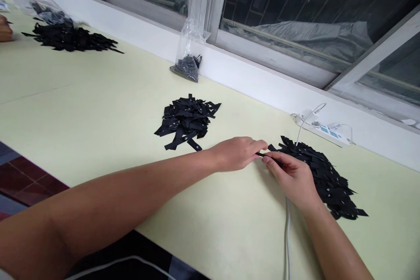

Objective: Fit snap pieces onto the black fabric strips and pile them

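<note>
Between my two hands stretches a short black fabric strip [260, 154], seen nearly edge-on. My left hand [238, 153] pinches one end of it, and my right hand [292, 175] is closed on the other. Both hands are held just above the table, fingertips almost touching. Beside and partly behind my right hand spreads a large pile of black strips [328, 175], some with small white marks. A smaller heap of similar strips [187, 118] lies beyond my left forearm, with a few loose ones at its near edge.
A clear plastic bag [188, 59] with dark pieces stands against the wall. Another dark pile [72, 37] lies far left, near a person's hand [5, 28]. A white power strip [323, 131] sits at the back right. A pale cable [287, 236] crosses the yellowish table [213, 218].
</note>
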A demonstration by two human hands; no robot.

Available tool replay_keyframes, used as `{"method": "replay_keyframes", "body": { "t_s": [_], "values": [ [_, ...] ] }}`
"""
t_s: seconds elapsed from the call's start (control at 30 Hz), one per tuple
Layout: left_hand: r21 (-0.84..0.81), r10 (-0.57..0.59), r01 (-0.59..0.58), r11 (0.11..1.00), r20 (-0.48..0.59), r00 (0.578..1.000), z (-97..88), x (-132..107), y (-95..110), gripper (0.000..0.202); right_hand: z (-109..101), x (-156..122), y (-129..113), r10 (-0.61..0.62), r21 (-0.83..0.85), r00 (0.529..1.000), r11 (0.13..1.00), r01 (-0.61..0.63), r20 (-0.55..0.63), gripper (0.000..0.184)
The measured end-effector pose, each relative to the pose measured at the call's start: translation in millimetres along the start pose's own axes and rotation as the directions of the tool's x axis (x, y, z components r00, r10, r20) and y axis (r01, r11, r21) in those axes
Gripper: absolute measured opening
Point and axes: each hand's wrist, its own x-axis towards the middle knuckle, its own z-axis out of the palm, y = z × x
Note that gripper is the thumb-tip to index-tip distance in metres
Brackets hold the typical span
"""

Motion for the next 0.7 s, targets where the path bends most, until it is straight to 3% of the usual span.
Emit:
{"method": "replay_keyframes", "body": {
  "t_s": [0.13,0.23,0.4,0.53,0.7],
  "values": [
    [0.025,0.004,-0.004,1.000,-0.008,1.000,0.3,0.5,-2.8,0.018,-1.5,2.0,-0.3,0.045,0.030,0.998,0.999,-0.044,-0.031,0.037],
    [0.050,0.035,-0.034,0.998,-0.015,0.999,-0.6,1.2,-3.4,0.019,-1.5,3.7,-5.4,0.108,0.178,0.994,0.978,-0.107,0.003,0.042],
    [0.108,0.093,-0.086,0.990,-0.063,0.994,-2.2,1.3,-0.9,0.021,-0.6,4.6,-16.4,0.239,0.525,0.953,0.795,-0.303,0.187,0.052],
    [0.130,0.132,-0.122,0.984,-0.073,0.988,-3.5,1.0,1.9,0.023,0.1,3.3,-19.8,0.239,0.540,0.933,0.765,-0.352,0.269,0.042],
    [0.139,0.046,-0.024,0.990,-0.160,0.986,-8.9,1.2,5.9,0.019,0.3,4.6,-19.5,0.290,0.565,0.940,0.752,-0.341,0.181,0.045]
  ]
}}
